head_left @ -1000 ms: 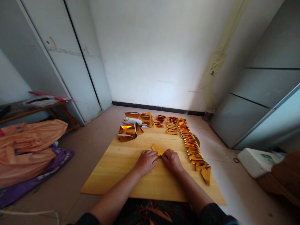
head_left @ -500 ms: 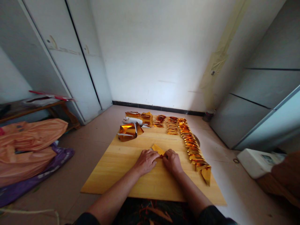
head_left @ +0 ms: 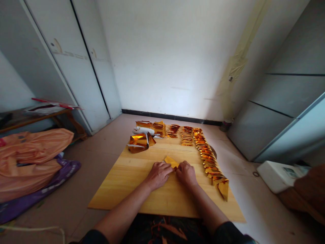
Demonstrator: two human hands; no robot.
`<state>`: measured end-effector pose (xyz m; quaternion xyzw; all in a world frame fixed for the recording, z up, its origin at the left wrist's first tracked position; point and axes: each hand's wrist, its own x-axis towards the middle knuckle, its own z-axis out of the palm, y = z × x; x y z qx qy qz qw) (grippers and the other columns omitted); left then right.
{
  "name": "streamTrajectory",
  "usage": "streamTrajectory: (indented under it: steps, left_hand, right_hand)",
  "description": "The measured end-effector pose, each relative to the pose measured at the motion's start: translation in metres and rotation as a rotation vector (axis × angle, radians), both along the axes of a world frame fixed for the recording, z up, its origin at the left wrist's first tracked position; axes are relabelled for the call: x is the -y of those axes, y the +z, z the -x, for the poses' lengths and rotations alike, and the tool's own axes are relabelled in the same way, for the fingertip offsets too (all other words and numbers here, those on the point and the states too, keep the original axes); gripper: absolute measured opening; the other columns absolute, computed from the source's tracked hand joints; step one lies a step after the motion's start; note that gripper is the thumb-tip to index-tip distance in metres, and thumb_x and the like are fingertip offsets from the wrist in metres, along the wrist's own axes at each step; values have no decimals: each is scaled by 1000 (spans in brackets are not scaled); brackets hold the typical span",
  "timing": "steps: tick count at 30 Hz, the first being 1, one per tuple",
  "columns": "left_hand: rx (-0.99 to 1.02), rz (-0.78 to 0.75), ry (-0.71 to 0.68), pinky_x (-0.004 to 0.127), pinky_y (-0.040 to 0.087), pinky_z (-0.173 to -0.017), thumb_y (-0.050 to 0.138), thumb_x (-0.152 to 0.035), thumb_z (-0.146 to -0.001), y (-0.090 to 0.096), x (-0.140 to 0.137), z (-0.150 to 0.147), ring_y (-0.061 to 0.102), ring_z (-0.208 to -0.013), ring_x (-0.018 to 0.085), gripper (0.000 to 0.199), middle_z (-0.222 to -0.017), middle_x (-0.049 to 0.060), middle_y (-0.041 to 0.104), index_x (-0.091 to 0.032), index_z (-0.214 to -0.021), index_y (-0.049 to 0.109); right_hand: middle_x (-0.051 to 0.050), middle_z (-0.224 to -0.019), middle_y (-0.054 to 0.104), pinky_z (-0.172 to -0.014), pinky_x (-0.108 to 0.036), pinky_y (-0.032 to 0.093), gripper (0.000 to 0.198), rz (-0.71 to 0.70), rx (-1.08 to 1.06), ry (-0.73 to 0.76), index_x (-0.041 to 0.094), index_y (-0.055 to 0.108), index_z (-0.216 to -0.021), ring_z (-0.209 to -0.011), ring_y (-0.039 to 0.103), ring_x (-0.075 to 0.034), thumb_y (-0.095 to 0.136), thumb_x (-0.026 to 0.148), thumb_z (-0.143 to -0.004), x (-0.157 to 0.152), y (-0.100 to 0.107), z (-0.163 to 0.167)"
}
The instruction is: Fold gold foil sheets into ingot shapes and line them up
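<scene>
On the wooden board (head_left: 122, 189) in front of me lies a sheet of gold foil paper (head_left: 171, 160), partly folded and largely covered by my fingers. My left hand (head_left: 159, 173) presses on its near left side, fingers held together. At the right corner, my right hand (head_left: 186, 173) pinches the paper's edge with curled fingers. Both hands touch the same sheet and nearly meet. A long overlapping row of folded gold foil pieces (head_left: 209, 161) runs down the board's right side, ending in a loose pointed piece (head_left: 223, 189).
Two shorter rows of folded foil, one middle row (head_left: 187, 136) and one left row (head_left: 173, 131), lie at the board's far edge. Left of them are foil stacks (head_left: 159, 128) and a crumpled foil sheet (head_left: 138, 142). Orange bags (head_left: 33, 145) lie on the left; a white box (head_left: 276, 178) stands right.
Both hands stay on the foil sheet in almost the same place. My right hand's fingers have shifted very slightly at the fold.
</scene>
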<state>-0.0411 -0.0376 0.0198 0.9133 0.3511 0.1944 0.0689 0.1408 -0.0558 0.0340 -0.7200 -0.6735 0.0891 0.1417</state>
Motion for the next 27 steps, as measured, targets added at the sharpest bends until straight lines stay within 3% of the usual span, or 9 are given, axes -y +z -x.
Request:
streamTrajectory:
  steps: [11, 27]
  left_hand:
    - [-33, 2, 13, 38, 39, -93, 55, -18, -85, 4, 1, -2, 54, -111, 20, 35, -121, 1, 62, -32, -116, 60]
    - [4, 85, 14, 40, 37, -99, 54, -17, -82, 8, 2, -1, 52, -116, 22, 35, -126, 3, 60, -28, -114, 58]
  right_hand:
    - [-4, -86, 65, -64, -22, 32, 15, -8, -1, 13, 18, 66, -77, -76, 59, -13, 52, 20, -82, -1, -2, -5]
    - [-2, -86, 66, -70, -18, 39, 16, 18, -143, 101, 21, 72, -79, -79, 61, -12, 55, 18, -79, 1, 2, -13]
